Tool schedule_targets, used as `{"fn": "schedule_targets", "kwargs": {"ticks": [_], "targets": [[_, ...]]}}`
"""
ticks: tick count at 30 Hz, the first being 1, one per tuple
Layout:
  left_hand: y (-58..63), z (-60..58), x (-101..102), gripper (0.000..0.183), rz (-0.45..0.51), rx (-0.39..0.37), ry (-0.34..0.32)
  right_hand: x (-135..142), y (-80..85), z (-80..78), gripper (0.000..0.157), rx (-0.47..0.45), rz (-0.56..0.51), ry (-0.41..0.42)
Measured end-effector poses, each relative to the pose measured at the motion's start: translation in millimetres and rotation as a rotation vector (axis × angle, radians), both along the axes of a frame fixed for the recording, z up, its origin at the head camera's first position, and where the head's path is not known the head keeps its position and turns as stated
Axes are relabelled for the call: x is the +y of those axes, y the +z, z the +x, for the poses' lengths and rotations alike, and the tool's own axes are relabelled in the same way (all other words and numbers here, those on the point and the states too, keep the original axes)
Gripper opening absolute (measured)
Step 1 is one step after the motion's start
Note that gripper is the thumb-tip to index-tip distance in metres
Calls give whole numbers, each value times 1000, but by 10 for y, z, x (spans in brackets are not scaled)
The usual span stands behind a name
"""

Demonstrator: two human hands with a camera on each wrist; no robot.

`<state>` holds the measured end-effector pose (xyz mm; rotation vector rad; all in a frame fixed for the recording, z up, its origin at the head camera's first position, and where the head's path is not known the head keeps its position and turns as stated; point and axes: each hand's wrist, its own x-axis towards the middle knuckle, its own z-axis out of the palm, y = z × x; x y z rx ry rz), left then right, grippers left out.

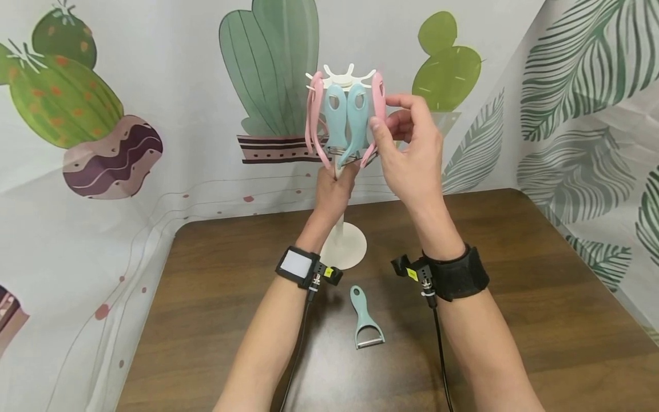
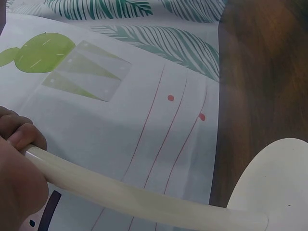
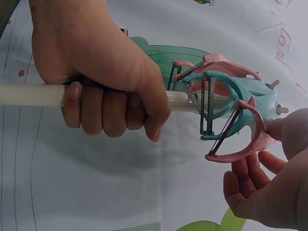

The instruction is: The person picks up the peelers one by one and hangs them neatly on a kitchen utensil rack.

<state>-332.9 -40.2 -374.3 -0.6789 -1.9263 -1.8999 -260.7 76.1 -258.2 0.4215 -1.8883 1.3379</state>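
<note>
My left hand grips the pole of a white hanging rack, its fingers wrapped round it below the hooks. At the right side of the rack my right hand pinches a pink peeler between thumb and fingers. The peeler's top is at the hooks, and its bladed end points down the pole. Two light blue peelers hang side by side at the front. More pink shows at the left, where a pink peeler hangs, partly overlapping another.
A green-blue peeler lies on the brown wooden table, between my forearms. Behind it is the rack's round white base. A cactus-print cloth hangs behind the table. Black wrist cameras with cables are strapped to both wrists.
</note>
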Motion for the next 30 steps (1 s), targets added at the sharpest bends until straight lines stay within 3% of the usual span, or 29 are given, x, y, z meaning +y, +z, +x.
{"fn": "schedule_targets", "kwargs": {"ticks": [8,15,30], "targets": [[-231,-230,20,47,9,5,-2,-33,-20,-22,30,-2,-8,25],[-243,-229,11,51,9,19,-9,-51,-33,-29,30,-10,-23,37],[-213,-219,25,32,1,-2,14,-25,-86,-32,34,-46,-47,45]]}}
